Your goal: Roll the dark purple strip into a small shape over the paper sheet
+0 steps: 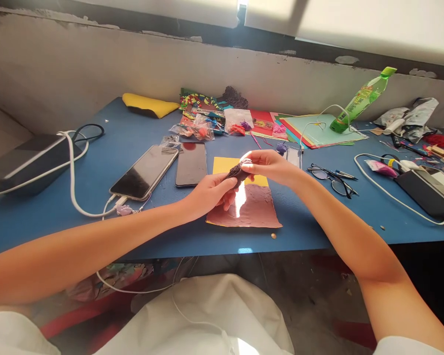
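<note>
Both my hands hold a dark, rough-surfaced lump (237, 170) that looks like soft modelling clay. My left hand (219, 190) pinches its lower left side between thumb and fingers. From the upper right, the fingertips of my right hand (264, 163) are closed on the other end. Below the hands a yellow sheet (222, 163) lies on the table, its near part covered by an uneven brownish-pink layer (261, 207). A bright patch of sunlight falls across that layer. The lump is held above the sheet, partly hidden by my fingers.
On the blue table (170, 236) two phones (146, 172) lie left of the sheet, one with a white cable (73, 172). Glasses (333, 181) lie to the right. Behind are coloured papers (311, 133), a tilted green bottle (362, 101) and small plastic bags (196, 129).
</note>
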Demonstrator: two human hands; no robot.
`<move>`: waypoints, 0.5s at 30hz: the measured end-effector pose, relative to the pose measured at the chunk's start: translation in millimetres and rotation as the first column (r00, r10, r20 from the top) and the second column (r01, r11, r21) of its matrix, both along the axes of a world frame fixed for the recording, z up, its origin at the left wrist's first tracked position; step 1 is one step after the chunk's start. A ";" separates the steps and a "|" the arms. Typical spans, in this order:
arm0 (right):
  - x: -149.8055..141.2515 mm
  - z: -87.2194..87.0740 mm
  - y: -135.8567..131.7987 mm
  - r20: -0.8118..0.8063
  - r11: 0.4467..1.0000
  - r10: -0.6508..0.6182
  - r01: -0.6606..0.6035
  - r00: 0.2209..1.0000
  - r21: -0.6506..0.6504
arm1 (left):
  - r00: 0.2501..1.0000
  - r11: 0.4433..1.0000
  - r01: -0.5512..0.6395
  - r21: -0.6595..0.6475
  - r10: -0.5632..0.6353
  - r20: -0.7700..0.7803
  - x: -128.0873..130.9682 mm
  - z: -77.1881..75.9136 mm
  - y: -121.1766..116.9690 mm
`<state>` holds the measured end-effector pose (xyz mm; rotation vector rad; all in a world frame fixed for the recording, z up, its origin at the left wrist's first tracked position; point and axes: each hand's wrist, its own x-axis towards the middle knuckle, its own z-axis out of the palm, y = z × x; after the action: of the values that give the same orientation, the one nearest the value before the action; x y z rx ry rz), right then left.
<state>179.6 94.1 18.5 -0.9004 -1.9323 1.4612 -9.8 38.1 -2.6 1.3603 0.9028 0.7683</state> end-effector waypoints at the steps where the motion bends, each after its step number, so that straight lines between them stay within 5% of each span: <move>1: 2.6 -1.5 4.3 -0.019 0.999 -0.031 0.032 0.999 0.009 | 1.000 1.000 0.005 -0.008 -0.005 -0.012 0.5 0.7 -0.2; 7: 20.9 -10.7 30.0 -0.057 0.936 -0.310 0.315 0.949 0.158 | 0.998 0.999 0.039 -0.027 -0.040 -0.050 0.5 2.6 -2.8; 11: 31.7 -7.6 38.4 -0.121 0.761 -0.566 0.573 0.816 0.306 | 0.996 0.996 0.083 -0.014 -0.083 -0.031 -1.9 0.1 -2.7; 13: 34.8 -1.6 37.7 -0.189 0.686 -0.642 0.667 0.743 0.291 | 0.993 0.993 0.114 0.007 -0.114 -0.023 -3.1 -1.4 -2.3; 15: 33.9 5.6 32.5 -0.236 0.701 -0.645 0.686 0.727 0.196 | 0.990 0.990 0.138 0.030 -0.138 -0.002 -3.9 -2.8 -2.1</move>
<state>213.6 126.5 24.1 -1.1603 -1.4046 0.7750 -13.6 36.0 -5.4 1.4334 0.7902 0.6776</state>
